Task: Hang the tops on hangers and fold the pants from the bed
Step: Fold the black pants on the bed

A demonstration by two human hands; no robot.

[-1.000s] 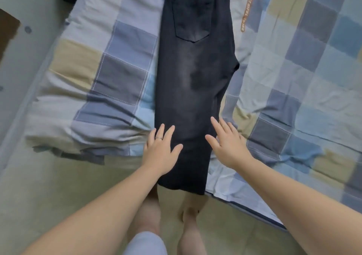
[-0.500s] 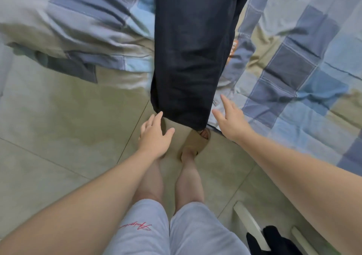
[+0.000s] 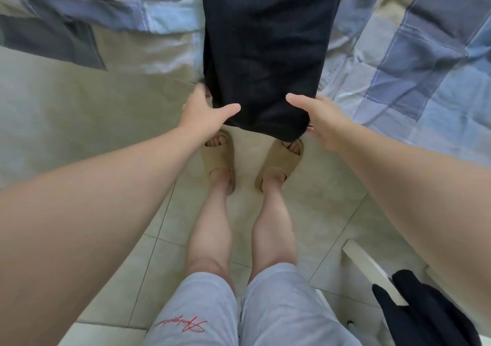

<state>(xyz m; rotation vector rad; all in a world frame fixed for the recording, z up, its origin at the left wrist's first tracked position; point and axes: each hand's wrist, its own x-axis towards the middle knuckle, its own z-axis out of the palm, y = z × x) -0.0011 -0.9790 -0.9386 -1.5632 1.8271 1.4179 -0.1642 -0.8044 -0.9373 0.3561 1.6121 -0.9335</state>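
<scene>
The black pants [image 3: 265,53] lie lengthwise down the patchwork quilt [image 3: 425,53] and spill over the edge of the bed, so the leg ends hang just above the person's tan slippers [image 3: 219,157].

The left hand [image 3: 202,114] has the left corner of the hem, with its thumb laid across the front of the cloth and its fingers tucked round the side edge. The right hand [image 3: 321,122] has the right corner the same way: thumb out over the front, fingers hidden behind the cloth. How firm either pinch is I cannot tell.

This looks like the start of folding the pants. The next move should be to lift both corners together and carry the hem up the bed toward the waist. The corners need to stay level so the legs land square.

I see no basket or box. Low on the right, a dark garment [image 3: 425,311] is draped over a white frame [image 3: 366,266].
</scene>
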